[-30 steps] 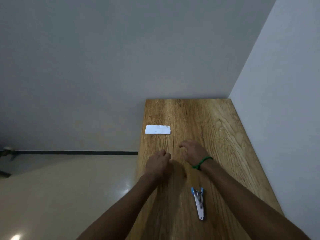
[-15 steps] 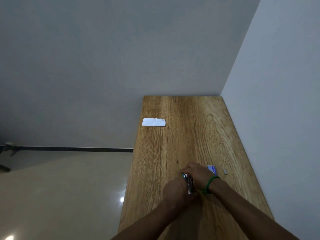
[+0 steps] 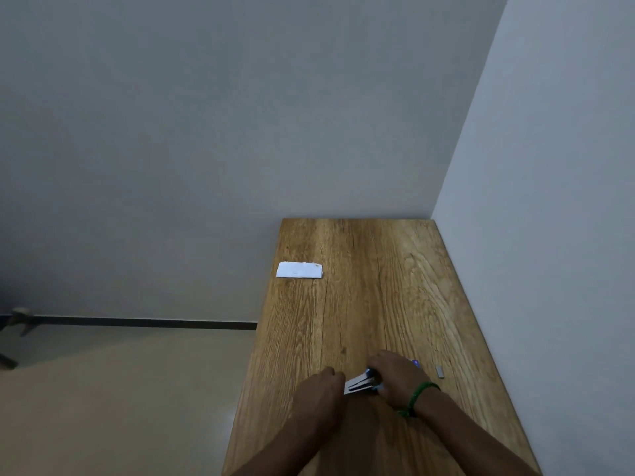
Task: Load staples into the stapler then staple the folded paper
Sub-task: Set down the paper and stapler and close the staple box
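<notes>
A small silver stapler [image 3: 359,385] with blue ends is held between both hands near the front of the wooden table [image 3: 378,286]. My left hand [image 3: 321,393] grips its left end, and my right hand [image 3: 398,376], with a green wristband, grips its right end. The folded white paper [image 3: 300,270] lies flat near the table's left edge, far from the hands. A small grey strip of staples [image 3: 439,371] rests on the table to the right of my right hand. A blue staple box [image 3: 415,363] peeks out behind that hand, mostly hidden.
The table runs along a white wall [image 3: 549,235] on the right and ends at a grey wall at the back. Its left edge drops to a beige floor [image 3: 120,400]. A dark stand leg [image 3: 17,321] shows at the far left.
Both hands drew back from the table's middle to the stapler and picked it up. The stapler has turned from lengthwise to crosswise between the hands. The camera view has shifted.
</notes>
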